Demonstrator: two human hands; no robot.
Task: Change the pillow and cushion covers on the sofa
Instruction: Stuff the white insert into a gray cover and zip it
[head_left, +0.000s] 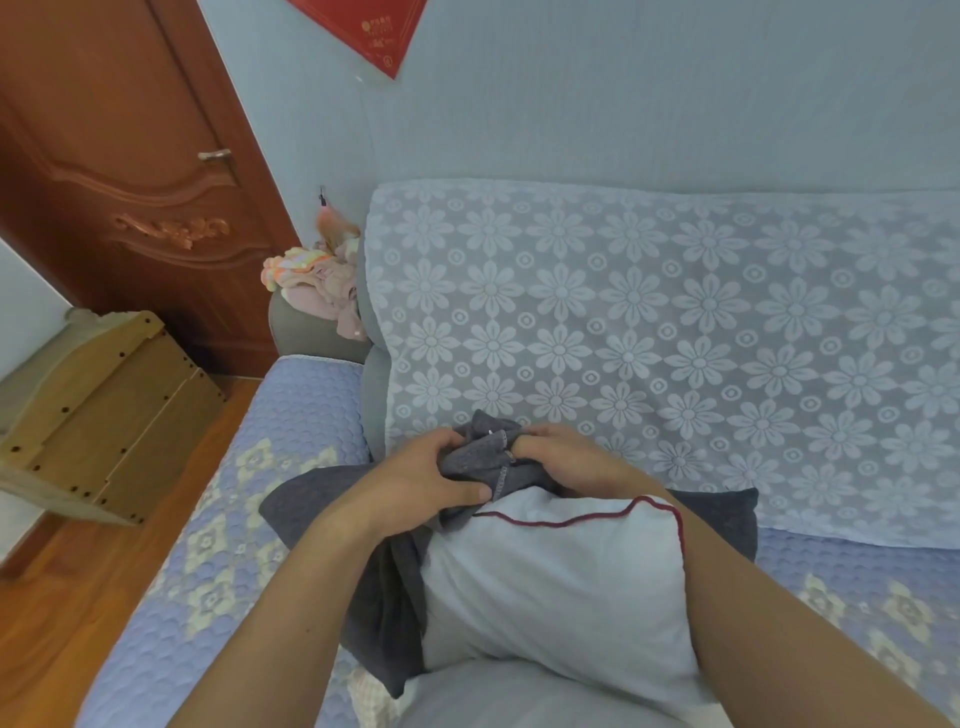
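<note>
Gripping from both sides, we have the left hand (415, 486) and the right hand (566, 457) bunched into the same gathered wad of the dark grey cover (480, 457), just in front of the sofa's backrest. Left fingers are curled over the near side of the fabric, thumb laid along its lower edge; right fingers are tucked into the folds from the other side, so both hands are clamped on cloth, close together with the wad between them. A zipper edge shows pale along the bunched opening.

Below the hands we see the white pillow (556, 587), bare and plump, red piping running along its top seam and down its right edge. It lies on the seat, right against us, with the grey cover spread under it and showing at its left side and behind its far right corner.

Across the backrest hangs a pale lace throw (675, 332) patterned with flowers. The seat wears a blue quilted pad (291, 415). On the left armrest sits a heap of pastel clothes (311, 280), with a wooden door (130, 182) beyond and a light wooden box (104, 410) on the floor.
</note>
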